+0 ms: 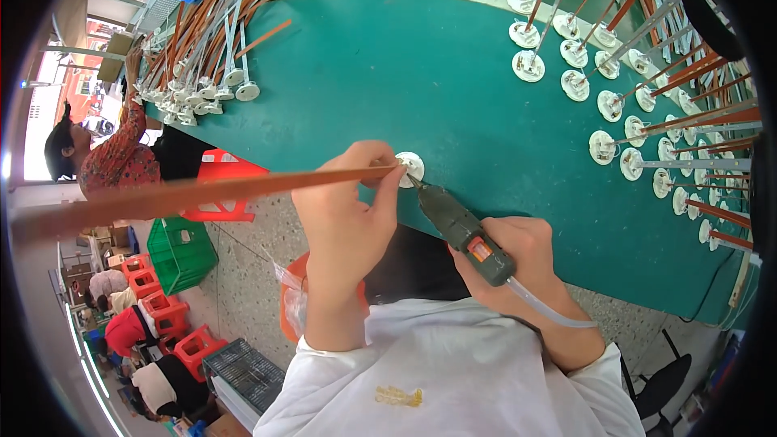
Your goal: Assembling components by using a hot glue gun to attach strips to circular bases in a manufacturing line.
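My left hand (348, 202) is closed near the base of a long reddish-brown strip (218, 191), pinching it where it meets a small white disc (413, 168) on the green tabletop. The strip rises toward the camera and runs off to the left. In my right hand (518, 263) is a dark green hot glue gun (457, 222) with a red switch; a translucent glue stick (550, 307) sticks out of its rear. The gun's nozzle points at the disc, right beside my left fingertips. Whether it touches cannot be made out.
Several discs with upright strips (603, 146) stand along the table's right side. A pile of similar pieces (202, 65) lies at the far left, where another person (113, 154) sits. Red stools (166, 311) and a green crate (180, 252) are on the floor at left.
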A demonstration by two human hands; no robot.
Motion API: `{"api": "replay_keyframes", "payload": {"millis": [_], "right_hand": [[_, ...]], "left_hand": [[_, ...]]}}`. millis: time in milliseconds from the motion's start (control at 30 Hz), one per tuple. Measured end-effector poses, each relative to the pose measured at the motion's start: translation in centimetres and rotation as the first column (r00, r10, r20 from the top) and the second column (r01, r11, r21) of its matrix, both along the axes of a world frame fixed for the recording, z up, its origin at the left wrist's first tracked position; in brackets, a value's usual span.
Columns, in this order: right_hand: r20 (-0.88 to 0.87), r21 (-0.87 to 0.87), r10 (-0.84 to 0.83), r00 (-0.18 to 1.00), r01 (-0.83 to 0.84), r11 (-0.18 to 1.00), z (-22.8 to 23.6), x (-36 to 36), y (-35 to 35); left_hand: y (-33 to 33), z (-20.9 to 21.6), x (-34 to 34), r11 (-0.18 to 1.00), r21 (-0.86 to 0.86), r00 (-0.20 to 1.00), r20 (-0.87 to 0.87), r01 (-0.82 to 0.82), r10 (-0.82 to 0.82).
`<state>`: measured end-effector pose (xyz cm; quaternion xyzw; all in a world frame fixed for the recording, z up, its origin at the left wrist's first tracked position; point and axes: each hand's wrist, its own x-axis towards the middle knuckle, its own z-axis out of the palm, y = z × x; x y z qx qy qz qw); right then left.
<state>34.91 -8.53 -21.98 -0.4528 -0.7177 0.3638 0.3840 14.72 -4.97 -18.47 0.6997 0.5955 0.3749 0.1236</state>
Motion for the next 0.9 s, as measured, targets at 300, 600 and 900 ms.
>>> {"api": "replay_keyframes", "payload": {"millis": [300, 600, 900], "right_hand": [[-0.071, -0.016, -0.040, 0.997, 0.039, 0.999, -0.3, -0.4, 0.2], [-0.040, -0.052, -0.034, 0.999, 0.032, 0.998, -0.4, -0.1, 0.3], [-0.034, -0.050, -0.041, 0.999, 0.039, 0.998, -0.5, -0.3, 0.1]], "left_hand": [[0.3, -0.1, -0.2, 0.999, -0.043, 1.000, -0.002, 0.014, -0.014], [1.0, 0.8, -0.6, 0.988, -0.144, 0.998, -0.024, 0.050, -0.054], [1.6, 1.3, -0.4, 0.987, -0.136, 0.994, -0.054, 0.082, -0.091]]}}
